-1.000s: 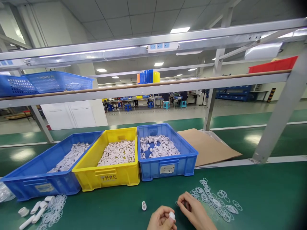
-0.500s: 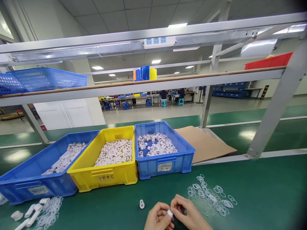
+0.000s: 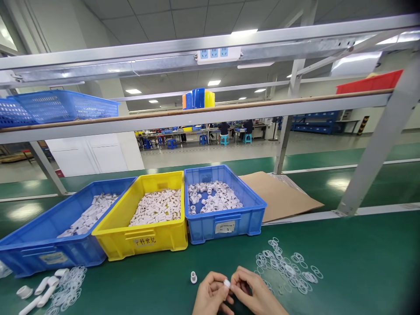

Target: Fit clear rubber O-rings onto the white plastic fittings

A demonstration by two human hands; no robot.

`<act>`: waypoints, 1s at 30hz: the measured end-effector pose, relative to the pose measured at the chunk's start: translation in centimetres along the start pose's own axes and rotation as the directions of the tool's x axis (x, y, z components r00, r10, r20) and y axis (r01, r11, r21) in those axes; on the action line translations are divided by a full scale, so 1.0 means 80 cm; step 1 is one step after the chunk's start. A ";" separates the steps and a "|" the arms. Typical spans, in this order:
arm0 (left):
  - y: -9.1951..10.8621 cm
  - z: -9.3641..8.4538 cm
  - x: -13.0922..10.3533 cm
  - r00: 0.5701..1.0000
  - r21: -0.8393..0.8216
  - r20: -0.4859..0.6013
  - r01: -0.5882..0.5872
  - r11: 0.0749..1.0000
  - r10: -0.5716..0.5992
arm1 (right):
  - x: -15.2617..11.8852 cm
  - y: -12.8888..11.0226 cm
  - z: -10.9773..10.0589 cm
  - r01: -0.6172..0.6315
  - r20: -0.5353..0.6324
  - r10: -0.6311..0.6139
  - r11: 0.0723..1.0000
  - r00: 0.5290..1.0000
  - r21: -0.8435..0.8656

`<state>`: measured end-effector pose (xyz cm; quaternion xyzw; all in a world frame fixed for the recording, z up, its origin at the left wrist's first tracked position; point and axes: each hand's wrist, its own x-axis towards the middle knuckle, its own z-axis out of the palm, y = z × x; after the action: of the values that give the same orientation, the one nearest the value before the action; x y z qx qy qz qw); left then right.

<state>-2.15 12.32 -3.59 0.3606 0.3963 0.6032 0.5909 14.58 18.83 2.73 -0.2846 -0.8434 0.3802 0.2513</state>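
At the front of the green table, my left hand (image 3: 210, 294) grips a small white plastic fitting (image 3: 227, 283) between thumb and fingers. The fingertips of my right hand (image 3: 256, 292) are pinched together against the fitting's right side; whatever they hold is too small to make out. Another white fitting (image 3: 193, 277) stands upright on the table, left of my left hand. To the right of my hands lies a loose spread of thin translucent rings (image 3: 285, 265).
A blue bin (image 3: 226, 227), a yellow bin (image 3: 141, 243) and another blue bin (image 3: 62, 253) hold white plastic parts. Further rings (image 3: 67, 291) and white tube pieces (image 3: 46, 291) lie at front left. Behind are cardboard (image 3: 278, 197) and a shelf frame (image 3: 197, 116).
Both hands have shifted slightly left with the fitting between them. My right fingertips still pinch at its side.
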 end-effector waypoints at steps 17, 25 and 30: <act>0.009 0.007 -0.009 0.970 -0.207 0.238 0.096 0.974 -0.045 | -0.001 -0.016 -0.012 -0.052 0.090 0.028 0.959 0.996 0.279; 0.065 0.008 -0.029 0.963 0.725 -0.018 -0.172 0.667 0.267 | 0.003 0.017 -0.015 -0.043 -0.092 0.055 0.990 0.994 0.132; 0.065 -0.007 -0.029 0.987 0.943 0.032 -0.082 0.323 0.159 | 0.003 0.036 -0.016 -0.081 -0.195 0.107 0.987 0.975 0.137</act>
<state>-4.77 10.07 0.92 0.6435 0.6629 0.3172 0.2142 16.04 21.25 1.25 -0.3446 -0.7729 0.4144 0.3349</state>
